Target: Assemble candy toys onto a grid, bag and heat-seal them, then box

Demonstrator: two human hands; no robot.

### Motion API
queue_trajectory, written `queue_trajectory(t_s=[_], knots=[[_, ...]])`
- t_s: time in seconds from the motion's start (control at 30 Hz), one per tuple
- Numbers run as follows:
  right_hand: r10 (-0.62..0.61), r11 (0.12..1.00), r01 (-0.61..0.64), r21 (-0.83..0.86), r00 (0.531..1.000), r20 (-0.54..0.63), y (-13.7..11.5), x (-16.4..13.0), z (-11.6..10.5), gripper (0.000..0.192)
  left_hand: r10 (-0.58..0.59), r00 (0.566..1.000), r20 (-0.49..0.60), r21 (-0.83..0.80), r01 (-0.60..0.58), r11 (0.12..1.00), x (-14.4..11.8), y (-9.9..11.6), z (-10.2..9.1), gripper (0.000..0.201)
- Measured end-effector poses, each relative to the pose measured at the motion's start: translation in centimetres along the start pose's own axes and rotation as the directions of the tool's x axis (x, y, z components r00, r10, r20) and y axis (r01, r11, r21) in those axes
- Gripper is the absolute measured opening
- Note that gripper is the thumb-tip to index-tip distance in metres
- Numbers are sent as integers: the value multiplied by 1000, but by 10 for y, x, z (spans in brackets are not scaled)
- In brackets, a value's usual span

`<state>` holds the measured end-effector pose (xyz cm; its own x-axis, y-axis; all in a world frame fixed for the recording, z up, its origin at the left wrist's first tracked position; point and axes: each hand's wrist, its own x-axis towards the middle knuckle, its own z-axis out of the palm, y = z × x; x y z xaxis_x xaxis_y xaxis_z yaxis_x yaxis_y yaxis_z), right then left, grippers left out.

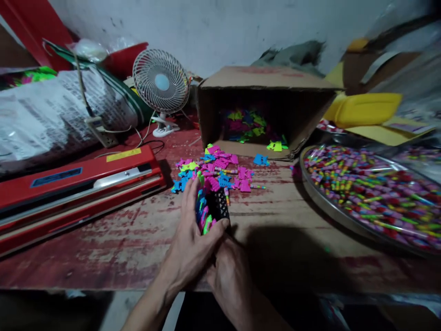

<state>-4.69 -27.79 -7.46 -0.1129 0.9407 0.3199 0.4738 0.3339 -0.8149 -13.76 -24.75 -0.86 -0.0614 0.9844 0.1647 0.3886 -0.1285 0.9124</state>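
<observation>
Along the left side of a black perforated basket (222, 204), my left hand (193, 225) is closed around a row of small colourful plastic pieces (203, 209). Its thumb reaches across the near end. My right hand (230, 266) is curled at the basket's near end, just below that thumb, with most of its fingers hidden. Just beyond the basket spreads a loose pile of flat pink, blue and yellow plastic pieces (220, 161). A few short multicoloured sticks (227, 196) lie among them.
A cardboard box (268, 78) lies on its side, open towards me, with more pieces inside. To the right stands a metal tray (322, 202) full of multicoloured sticks. A red sealing machine (82, 193), a clip fan (161, 82) and a power strip (101, 132) are on the left.
</observation>
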Motion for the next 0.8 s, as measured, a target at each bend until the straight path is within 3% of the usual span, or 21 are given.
queue_trajectory(t_s=[0.17, 0.27, 0.33, 0.4, 0.5, 0.6, 0.7, 0.8], knots=[[-208, 932, 176, -318, 976, -70, 15, -18, -5, 55, -38, 999, -1, -134, 38, 990, 0, 6, -3, 90], [-176, 945, 199, -258, 978, 107, 14, -9, -14, 47, -19, 1000, 11, -158, 21, 987, 0, 7, -3, 89], [-163, 961, 211, -179, 954, 251, 12, 5, -29, 38, -24, 1000, 8, -171, 25, 985, 0, 7, -2, 89], [-142, 969, 194, -150, 942, 304, 14, 21, -51, 24, -63, 998, 0, -188, 61, 980, -1, 9, -2, 90], [-122, 957, 160, -243, 979, 165, 32, 53, -86, 21, -88, 996, 5, -164, 87, 983, -1, 13, -3, 93], [-136, 826, 126, -550, 990, 22, 60, 91, -111, 29, -90, 996, 20, -94, 92, 991, -2, 15, -5, 95], [-115, 591, 130, -796, 990, 77, 84, 119, -118, 33, -96, 995, 28, -56, 98, 994, -1, 13, -7, 93], [-73, 555, 148, -819, 989, 129, 99, 130, -117, 33, -50, 998, 36, -32, 51, 998, -1, 9, -11, 87]])
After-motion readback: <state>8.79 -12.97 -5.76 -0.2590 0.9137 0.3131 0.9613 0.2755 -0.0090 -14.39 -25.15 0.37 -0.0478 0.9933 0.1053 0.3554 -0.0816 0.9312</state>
